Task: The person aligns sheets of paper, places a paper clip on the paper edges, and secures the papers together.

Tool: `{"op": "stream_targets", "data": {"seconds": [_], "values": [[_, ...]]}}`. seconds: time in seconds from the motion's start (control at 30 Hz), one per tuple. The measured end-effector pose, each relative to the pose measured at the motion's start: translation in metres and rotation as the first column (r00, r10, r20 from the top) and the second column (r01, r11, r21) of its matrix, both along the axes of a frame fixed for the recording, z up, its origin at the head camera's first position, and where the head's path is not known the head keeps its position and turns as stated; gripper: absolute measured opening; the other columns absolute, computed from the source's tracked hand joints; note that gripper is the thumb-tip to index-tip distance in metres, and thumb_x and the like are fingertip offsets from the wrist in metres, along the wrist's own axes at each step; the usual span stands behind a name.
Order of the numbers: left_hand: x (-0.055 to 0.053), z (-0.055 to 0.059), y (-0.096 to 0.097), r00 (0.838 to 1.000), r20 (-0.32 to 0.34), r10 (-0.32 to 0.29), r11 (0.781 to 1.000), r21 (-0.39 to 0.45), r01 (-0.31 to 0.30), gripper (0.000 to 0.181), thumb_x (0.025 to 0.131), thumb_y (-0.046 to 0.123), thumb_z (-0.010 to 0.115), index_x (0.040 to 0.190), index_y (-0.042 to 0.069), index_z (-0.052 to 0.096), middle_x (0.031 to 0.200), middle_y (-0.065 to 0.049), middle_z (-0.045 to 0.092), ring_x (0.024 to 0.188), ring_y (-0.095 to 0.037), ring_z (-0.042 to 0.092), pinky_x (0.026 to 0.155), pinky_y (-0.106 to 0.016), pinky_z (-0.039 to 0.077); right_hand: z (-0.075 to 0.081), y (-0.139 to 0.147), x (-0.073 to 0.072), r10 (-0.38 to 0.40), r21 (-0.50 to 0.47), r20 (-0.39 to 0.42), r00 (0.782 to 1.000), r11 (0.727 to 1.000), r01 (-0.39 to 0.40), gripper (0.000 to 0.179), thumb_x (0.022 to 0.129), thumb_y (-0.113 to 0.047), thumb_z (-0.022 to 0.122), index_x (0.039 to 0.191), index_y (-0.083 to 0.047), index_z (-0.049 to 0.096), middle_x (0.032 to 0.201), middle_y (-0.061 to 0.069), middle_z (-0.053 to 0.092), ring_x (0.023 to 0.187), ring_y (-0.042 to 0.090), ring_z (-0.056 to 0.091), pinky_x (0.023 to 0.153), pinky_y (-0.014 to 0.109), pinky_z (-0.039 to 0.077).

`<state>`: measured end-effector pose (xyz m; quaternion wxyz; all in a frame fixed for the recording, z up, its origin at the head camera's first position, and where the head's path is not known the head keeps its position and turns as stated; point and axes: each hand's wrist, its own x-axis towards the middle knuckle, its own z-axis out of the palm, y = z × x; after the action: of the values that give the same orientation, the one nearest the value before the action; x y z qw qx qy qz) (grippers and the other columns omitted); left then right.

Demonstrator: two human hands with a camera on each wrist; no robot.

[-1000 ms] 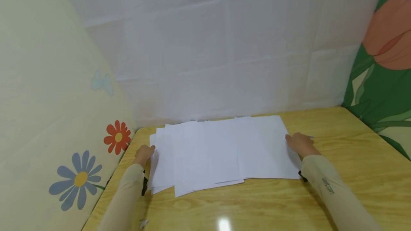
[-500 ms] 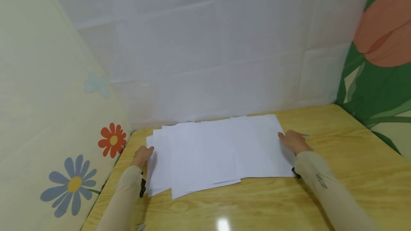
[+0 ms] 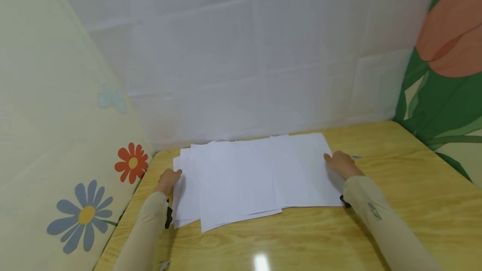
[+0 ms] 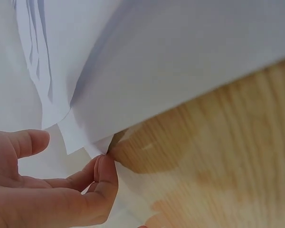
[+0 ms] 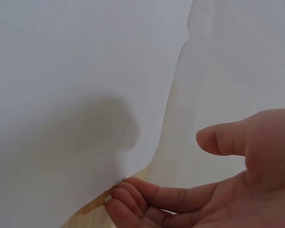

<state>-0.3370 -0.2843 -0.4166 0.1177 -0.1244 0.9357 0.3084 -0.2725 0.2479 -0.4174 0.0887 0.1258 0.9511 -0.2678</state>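
Observation:
Several white sheets of paper [image 3: 241,179] lie overlapped in a wide, uneven spread on the wooden table. My left hand [image 3: 168,180] is at the left edge of the spread; in the left wrist view its curled fingertips [image 4: 104,168] touch a lower paper corner, while the thumb stands apart from the sheets. Along the right edge is my right hand [image 3: 342,165]. Seen from the right wrist, relaxed fingers [image 5: 133,194] meet the edge of the rightmost paper [image 5: 85,57], the thumb held away from it. The undersides of the sheets are hidden.
A wood-grain table [image 3: 233,246] carries the papers. Behind it hangs a white creased cloth [image 3: 263,53]. A flower-print wall [image 3: 75,137] borders the left side. A small slim object [image 3: 356,157] lies beyond my right hand, and a small pale scrap [image 3: 164,265] near the front.
The head view has shifted slightly, so everything sits a little further left than a second ago. Both hands stay at the paper edges, and the sheets keep about the same spread.

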Motion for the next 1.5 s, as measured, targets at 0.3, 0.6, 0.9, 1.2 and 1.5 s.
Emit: {"op": "stream_targets", "data": {"seconds": [0.3,0.6,0.9,1.2,1.5], "values": [[-0.03,-0.028,-0.015,1.0,0.019,0.016,1.0,-0.008,-0.016,0.061,0.099,0.031,0.043,0.135,-0.018,0.035,0.132,-0.034,0.043,0.116,-0.04,0.046,0.097,-0.049,0.042,0.001,-0.002,0.001,0.019,-0.059,0.004,1.0,0.998,-0.019,0.059,0.103,-0.026,0.029,0.123,0.029,0.036,0.125,0.047,0.039,0.11,0.054,0.048,0.089,0.055,0.045],[-0.011,-0.005,0.001,1.0,0.019,0.003,0.999,0.035,-0.004,0.057,0.101,0.023,0.038,0.135,-0.022,0.029,0.133,-0.037,0.04,0.117,-0.042,0.044,0.1,-0.049,0.039,0.001,-0.004,0.0,0.048,-0.044,-0.011,0.999,0.998,-0.048,0.058,0.102,-0.025,0.031,0.119,0.03,0.037,0.12,0.047,0.043,0.104,0.053,0.051,0.085,0.054,0.047],[-0.007,-0.002,0.009,0.998,-0.003,-0.059,0.997,-0.059,0.058,0.056,0.098,0.021,0.043,0.131,-0.023,0.035,0.135,-0.039,0.04,0.119,-0.043,0.046,0.102,-0.052,0.038,0.002,-0.008,-0.004,0.041,-0.032,0.023,0.999,0.999,-0.04,0.057,0.103,-0.026,0.032,0.12,0.028,0.039,0.116,0.044,0.047,0.094,0.043,0.054,0.08,0.05,0.048],[-0.007,0.0,0.013,0.998,0.009,-0.056,0.998,-0.008,0.056,0.058,0.099,0.021,0.041,0.135,-0.023,0.029,0.14,-0.039,0.032,0.129,-0.047,0.036,0.105,-0.052,0.035,0.005,-0.016,-0.009,0.023,-0.024,0.058,0.998,0.999,-0.022,0.055,0.103,-0.025,0.032,0.121,0.027,0.038,0.116,0.043,0.048,0.101,0.047,0.054,0.084,0.051,0.047],[-0.005,0.006,0.022,0.998,0.024,-0.053,0.999,0.013,0.053,0.059,0.099,0.021,0.042,0.136,-0.022,0.027,0.142,-0.039,0.031,0.131,-0.048,0.034,0.107,-0.052,0.033,0.006,-0.021,-0.012,0.063,-0.029,0.022,0.998,0.998,-0.063,0.055,0.103,-0.024,0.032,0.12,0.027,0.039,0.116,0.045,0.047,0.102,0.05,0.053,0.085,0.053,0.047]]}}
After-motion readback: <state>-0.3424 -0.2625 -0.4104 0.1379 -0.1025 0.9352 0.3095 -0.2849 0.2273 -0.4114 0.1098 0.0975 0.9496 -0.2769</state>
